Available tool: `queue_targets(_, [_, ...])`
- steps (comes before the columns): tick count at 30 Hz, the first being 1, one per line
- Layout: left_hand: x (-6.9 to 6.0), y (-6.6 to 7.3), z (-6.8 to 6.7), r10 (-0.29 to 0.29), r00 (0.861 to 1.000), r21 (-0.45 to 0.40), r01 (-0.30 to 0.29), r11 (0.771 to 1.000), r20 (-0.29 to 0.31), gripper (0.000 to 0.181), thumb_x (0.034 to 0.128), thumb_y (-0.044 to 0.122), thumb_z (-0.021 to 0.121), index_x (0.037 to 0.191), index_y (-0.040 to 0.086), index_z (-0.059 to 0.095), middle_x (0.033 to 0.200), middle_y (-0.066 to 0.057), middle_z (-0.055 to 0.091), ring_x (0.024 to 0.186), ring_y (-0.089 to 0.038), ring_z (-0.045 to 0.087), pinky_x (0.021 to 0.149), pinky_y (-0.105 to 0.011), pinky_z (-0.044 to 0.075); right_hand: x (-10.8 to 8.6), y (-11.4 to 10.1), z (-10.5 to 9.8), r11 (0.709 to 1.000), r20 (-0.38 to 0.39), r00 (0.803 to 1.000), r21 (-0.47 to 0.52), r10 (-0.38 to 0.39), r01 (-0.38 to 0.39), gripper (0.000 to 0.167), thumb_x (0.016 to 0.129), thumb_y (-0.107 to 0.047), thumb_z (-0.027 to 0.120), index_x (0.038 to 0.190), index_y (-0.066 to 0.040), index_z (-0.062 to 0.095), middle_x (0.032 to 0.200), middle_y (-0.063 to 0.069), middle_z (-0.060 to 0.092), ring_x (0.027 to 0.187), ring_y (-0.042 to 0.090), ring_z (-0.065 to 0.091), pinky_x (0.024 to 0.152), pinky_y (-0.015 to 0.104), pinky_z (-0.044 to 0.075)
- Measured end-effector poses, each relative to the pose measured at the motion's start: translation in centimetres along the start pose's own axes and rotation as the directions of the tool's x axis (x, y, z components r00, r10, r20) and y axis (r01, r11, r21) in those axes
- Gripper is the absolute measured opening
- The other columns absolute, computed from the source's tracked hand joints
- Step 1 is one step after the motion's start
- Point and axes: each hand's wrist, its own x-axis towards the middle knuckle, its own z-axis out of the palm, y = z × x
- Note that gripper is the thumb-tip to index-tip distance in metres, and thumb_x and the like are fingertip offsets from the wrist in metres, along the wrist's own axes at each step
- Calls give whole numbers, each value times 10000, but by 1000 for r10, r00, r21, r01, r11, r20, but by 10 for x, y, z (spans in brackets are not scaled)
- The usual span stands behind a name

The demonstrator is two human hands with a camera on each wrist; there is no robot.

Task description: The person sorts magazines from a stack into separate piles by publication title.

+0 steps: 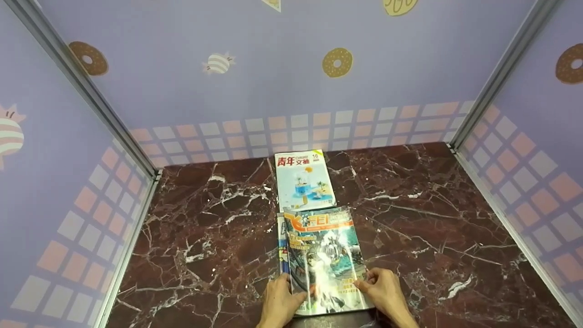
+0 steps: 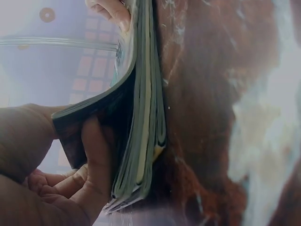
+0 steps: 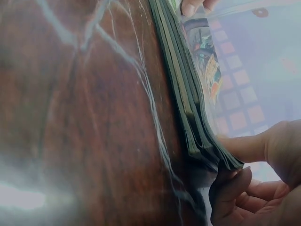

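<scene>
A glossy magazine with a dark picture cover and an orange title band (image 1: 325, 255) lies on top of a stack at the table's near side. My left hand (image 1: 278, 298) pinches its near left corner, thumb on the cover. In the left wrist view that corner bends up, away from the stacked magazines (image 2: 143, 117), with fingers (image 2: 96, 155) underneath. My right hand (image 1: 386, 291) pinches the magazine's near right part, thumb above and fingers below, as the right wrist view shows. Along the left side, a strip of another magazine (image 1: 283, 262) shows from beneath.
A white magazine with red lettering and a blue island picture (image 1: 304, 184) lies beyond the stack, near the back wall. The dark red marbled table (image 1: 205, 255) is enclosed by lilac walls (image 1: 273, 91) at the back and both sides, with metal corner posts (image 1: 496, 77).
</scene>
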Motion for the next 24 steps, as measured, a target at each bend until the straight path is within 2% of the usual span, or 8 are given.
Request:
queue_targets(4, [0,1,-1,0,1000,-18,0,1000,7,382,681,330,965,879,189,671,617,139,502,585,-74,449,573,-263,392,-9,-23,-10,999,-9,1000,29,18,-18,298,783,-163,940,709,-100,658,638,-21,601,571,107,497,546,252,394])
queue_targets(9, [0,1,-2,-3,1000,-32,4,999,23,400,704,325,972,957,169,704,670,135,579,649,-71,521,622,-275,444,-6,-12,-3,999,-68,998,30,17,-15,328,772,-176,955,672,-181,643,614,-83,588,555,61,490,534,228,386])
queue_targets(14, [1,5,-1,3,1000,-48,-2,999,21,412,729,337,973,997,166,711,765,102,680,721,-85,612,662,-300,501,-7,-10,-5,998,-95,995,61,7,-2,307,782,-217,958,715,-152,666,641,-47,623,576,86,512,541,239,388])
queue_targets(17, [2,7,2,10,1000,-68,-9,998,8,409,739,326,974,1011,168,713,797,90,711,740,-75,632,674,-293,525,-10,-21,-12,998,-99,995,66,30,-23,279,787,-176,946,735,-104,682,649,-9,633,580,110,519,544,245,395])
queue_targets(24, [8,13,11,39,999,-89,-40,995,-18,363,742,291,967,971,192,703,745,136,692,668,-12,574,636,-234,486,-11,-36,-24,996,-111,990,37,86,-83,259,796,-178,956,733,-120,712,659,-46,649,601,61,514,609,210,411])
